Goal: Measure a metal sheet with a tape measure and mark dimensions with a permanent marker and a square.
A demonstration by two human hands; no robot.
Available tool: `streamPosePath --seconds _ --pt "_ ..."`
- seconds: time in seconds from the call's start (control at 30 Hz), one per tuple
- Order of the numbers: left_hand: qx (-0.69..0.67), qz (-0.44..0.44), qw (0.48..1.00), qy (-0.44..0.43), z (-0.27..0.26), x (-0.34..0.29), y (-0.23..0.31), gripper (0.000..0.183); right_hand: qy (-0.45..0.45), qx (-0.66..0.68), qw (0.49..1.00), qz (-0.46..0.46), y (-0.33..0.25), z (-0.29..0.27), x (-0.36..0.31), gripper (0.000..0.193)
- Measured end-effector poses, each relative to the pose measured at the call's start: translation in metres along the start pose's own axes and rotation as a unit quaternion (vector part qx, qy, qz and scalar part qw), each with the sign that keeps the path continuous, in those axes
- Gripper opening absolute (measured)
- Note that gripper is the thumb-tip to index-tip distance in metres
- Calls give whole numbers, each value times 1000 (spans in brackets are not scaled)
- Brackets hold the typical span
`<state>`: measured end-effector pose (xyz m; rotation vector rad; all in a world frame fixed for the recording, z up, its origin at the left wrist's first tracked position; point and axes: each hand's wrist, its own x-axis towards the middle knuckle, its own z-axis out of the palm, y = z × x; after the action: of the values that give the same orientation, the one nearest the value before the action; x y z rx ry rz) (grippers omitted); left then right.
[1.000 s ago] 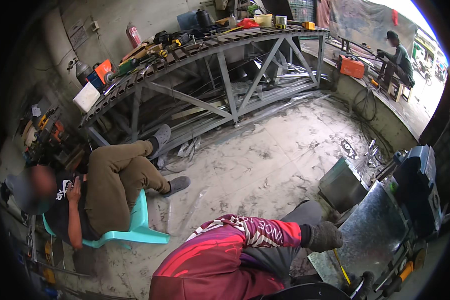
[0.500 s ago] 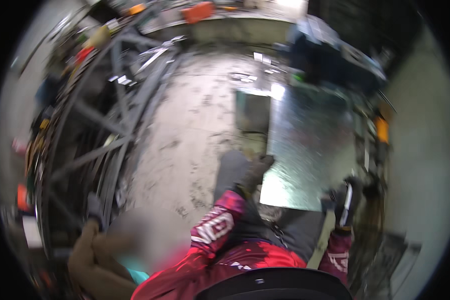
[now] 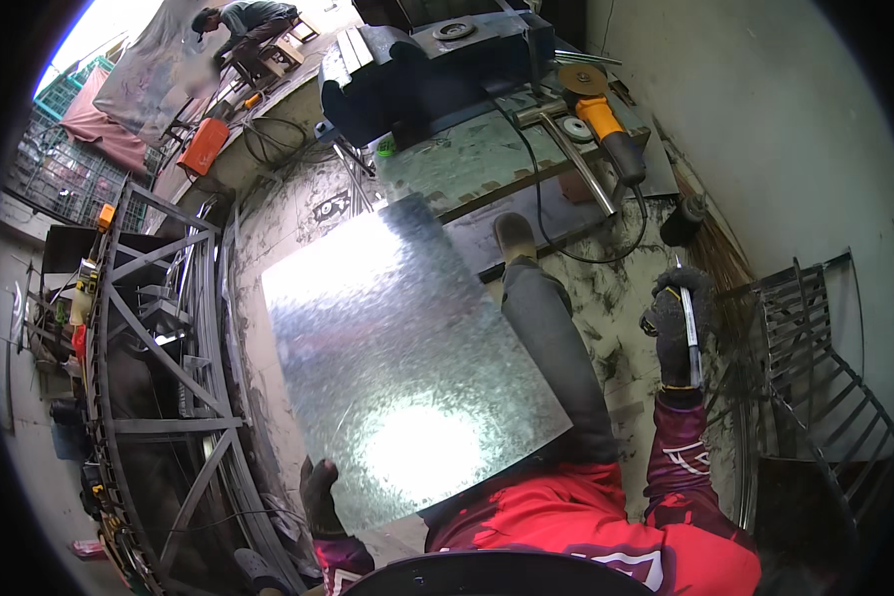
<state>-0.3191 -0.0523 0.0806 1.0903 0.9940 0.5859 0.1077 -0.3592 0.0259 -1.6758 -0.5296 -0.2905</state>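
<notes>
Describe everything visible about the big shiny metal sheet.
The large rectangular galvanized steel sheet looks thin, flat and silvery, with a spangled surface and bright glare patches. It lies tilted across the person's lap and grey-trousered leg, over the concrete floor. The gloved left hand grips its near-left edge.

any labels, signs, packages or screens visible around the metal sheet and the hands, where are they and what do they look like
No packages, signs or screens are clear enough to tell.
Grinding disc: on the angle grinder at the top; round paper label at its centre, tan, print too small to tell.
Orange box: upper left on the floor; a boxy case, no label visible.
The left hand grips the metal sheet; the right hand holds a thin tool; all unmarked.
</notes>
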Motion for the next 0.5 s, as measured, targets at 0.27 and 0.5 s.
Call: streamPosePath --seconds 0.27,0.5 --pt "-13 17 1000 20 -77 -52 -29 43 -5 101 995 18 -16 31 -6 15" --pt "26 85 996 31 -29 24 -23 27 -76 263 941 200 -38 33 0 17"
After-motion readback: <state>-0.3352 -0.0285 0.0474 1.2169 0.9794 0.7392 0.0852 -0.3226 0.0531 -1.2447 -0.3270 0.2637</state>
